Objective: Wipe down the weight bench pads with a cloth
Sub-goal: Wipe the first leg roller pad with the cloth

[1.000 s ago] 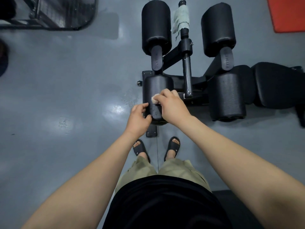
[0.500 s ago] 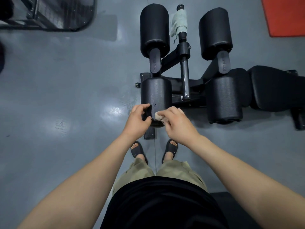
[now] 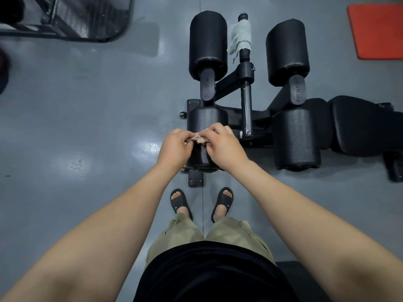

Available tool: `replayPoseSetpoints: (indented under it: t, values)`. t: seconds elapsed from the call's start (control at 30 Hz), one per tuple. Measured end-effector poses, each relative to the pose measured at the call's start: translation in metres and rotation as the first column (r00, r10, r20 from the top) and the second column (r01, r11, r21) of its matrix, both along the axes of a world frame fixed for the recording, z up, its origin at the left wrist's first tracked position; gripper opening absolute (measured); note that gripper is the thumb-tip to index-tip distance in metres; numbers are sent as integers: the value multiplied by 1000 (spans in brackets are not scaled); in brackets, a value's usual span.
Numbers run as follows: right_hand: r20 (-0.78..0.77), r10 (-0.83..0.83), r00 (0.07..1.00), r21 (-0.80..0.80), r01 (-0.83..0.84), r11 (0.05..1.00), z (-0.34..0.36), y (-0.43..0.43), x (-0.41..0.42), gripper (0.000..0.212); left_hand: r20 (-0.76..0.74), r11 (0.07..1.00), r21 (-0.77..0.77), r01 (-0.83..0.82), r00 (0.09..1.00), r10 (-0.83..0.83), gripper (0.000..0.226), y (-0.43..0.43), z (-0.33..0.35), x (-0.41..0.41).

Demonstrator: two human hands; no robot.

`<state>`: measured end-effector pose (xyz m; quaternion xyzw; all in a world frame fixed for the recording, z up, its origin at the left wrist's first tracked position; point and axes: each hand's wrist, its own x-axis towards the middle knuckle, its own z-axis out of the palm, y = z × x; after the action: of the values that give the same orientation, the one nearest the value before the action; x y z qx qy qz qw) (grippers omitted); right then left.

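The four roller pads (image 3: 207,44) are matt black with a fine pebbled grain, and the seat pad (image 3: 357,125) is the same black. The upright bar (image 3: 247,110) is glossy dark grey. A pale grey-green rag (image 3: 241,35) is wrapped round its top. The cloth (image 3: 198,139) is a mottled beige with pinkish-brown patches. The floor (image 3: 87,105) is plain blue-grey with whitish sheen spots. The mat (image 3: 377,29) is orange-red. The sandals (image 3: 180,201) are black, the shorts (image 3: 181,234) khaki and the shirt (image 3: 207,273) black.

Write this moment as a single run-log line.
left hand: pinches cloth | right hand: pinches cloth | cloth: bunched over near left roller pad | second cloth: wrapped on bar
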<state>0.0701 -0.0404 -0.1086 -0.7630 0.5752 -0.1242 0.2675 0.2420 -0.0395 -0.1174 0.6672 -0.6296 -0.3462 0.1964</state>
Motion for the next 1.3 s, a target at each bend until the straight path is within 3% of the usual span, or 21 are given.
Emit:
replayPoseSetpoints:
  t: [0.2,0.57,0.8,0.97,1.07,1.17,1.3]
  values:
    - [3,64,998,-47,-64,997,-3,12,0,35,113,987,3,159,981,-158,27,7,-10,9]
    - [81,98,992,-35,-96,995,-5,57,-15,30,58,972,-47,231,972,-228,25,51,-10,9]
    - [30,197,980,48,-199,979,14,66,-19,32,15,925,-103,366,930,-367,24,65,-2,20]
    - [6,217,976,-55,-216,975,24,22,5,32,-55,989,-128,76,995,-83,27,38,-4,36]
    - [-107,204,973,-45,-209,977,14,-5,27,28,-33,997,-30,-67,997,66,22,16,-15,33]
    - [-168,229,959,-17,-235,972,7,-5,32,30,-30,993,93,-77,996,80,23,13,-22,24]
    - [-125,191,974,-16,-195,981,5,13,21,34,-64,997,72,-41,997,46,20,28,-21,22]
